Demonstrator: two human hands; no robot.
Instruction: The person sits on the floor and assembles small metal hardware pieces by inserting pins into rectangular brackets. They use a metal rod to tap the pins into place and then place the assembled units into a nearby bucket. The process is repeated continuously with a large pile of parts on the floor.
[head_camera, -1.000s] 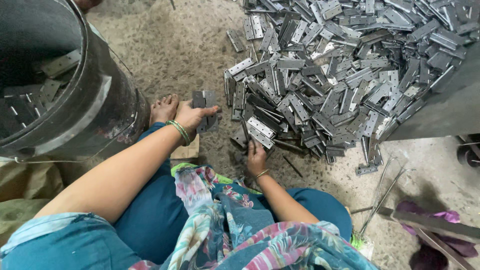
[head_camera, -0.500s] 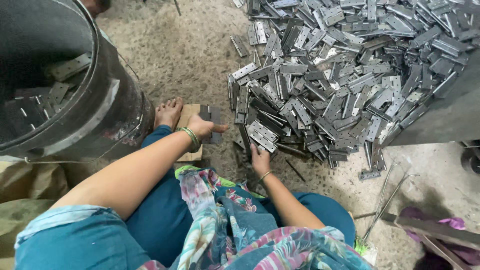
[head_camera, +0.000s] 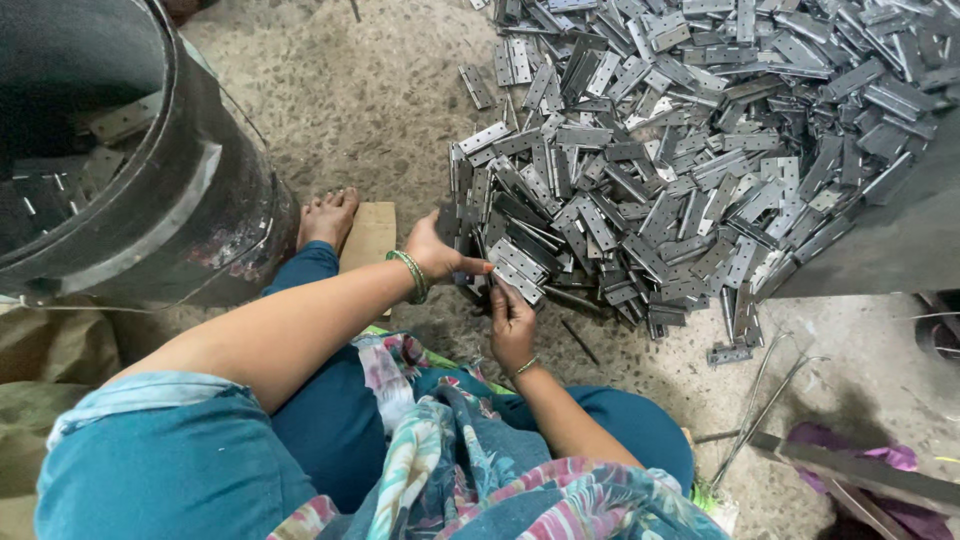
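The left hand (head_camera: 437, 252) reaches forward over the knee to the near edge of the heap, its fingers curled around a small stack of metal hinges (head_camera: 452, 232) held upright, thumb pointing toward the other hand; a green bangle (head_camera: 410, 275) sits on that wrist. The right hand (head_camera: 511, 322) lies just beside it, palm down, fingers stretched forward and touching the hinges at the foot of the heap; whether it grips one or only presses on them cannot be told from here; a thin bangle (head_camera: 527, 366) circles its wrist.

Straight ahead of both hands spreads the big pile of grey hinges (head_camera: 680, 150), loosely tumbled on the speckled concrete floor (head_camera: 370, 90), filling the upper right of the view; a few single hinges lie apart at its rim, one (head_camera: 476, 86) toward the top, another (head_camera: 729, 353) down at the right.

To the left of the left arm a bare foot (head_camera: 328, 216) rests beside a flat piece of cardboard (head_camera: 369, 232); past it stands a large dark metal drum (head_camera: 130, 180), with more hinges visible inside. The person sits on the floor in teal trousers and a flowered cloth (head_camera: 440, 450); at lower right lie thin metal rods (head_camera: 760, 410) and a purple rag (head_camera: 850, 450).
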